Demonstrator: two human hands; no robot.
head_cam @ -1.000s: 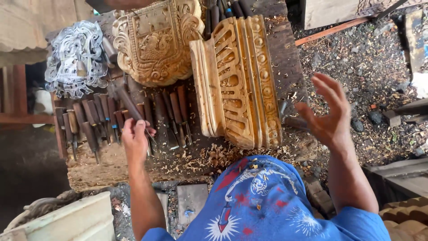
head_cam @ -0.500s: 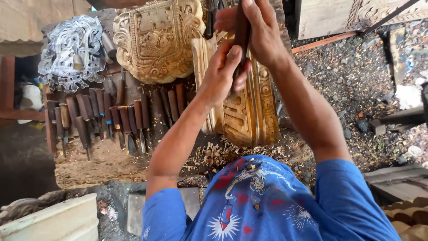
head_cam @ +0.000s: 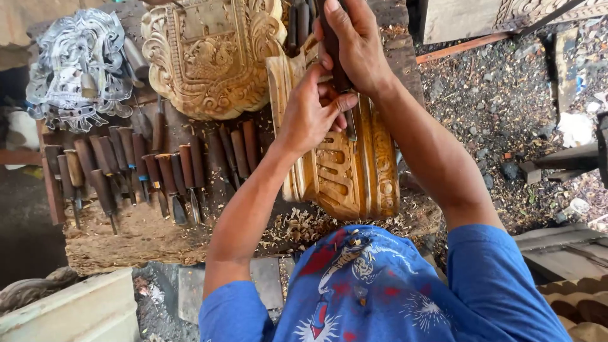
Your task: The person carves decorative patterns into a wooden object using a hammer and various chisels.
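Note:
A long carved wooden piece (head_cam: 345, 171) with scrolls and ridges lies lengthwise on the bench in front of me. My right hand (head_cam: 354, 41) grips the dark wooden handle of a chisel (head_cam: 339, 76) held upright over it. My left hand (head_cam: 310, 114) pinches the chisel lower down, near its metal blade, whose tip rests on the carving. Both hands are close together above the middle of the piece.
A row of several wooden-handled chisels (head_cam: 139, 168) lies on the bench to the left. Behind them stand a carved golden-brown panel (head_cam: 212, 57) and a pale grey carved mask (head_cam: 76, 66). Wood shavings (head_cam: 297, 225) litter the bench front. Gravel ground (head_cam: 506, 107) lies right.
My left hand left the row of chisels and my right hand came in from the open right side. Both now hold a chisel over the carving.

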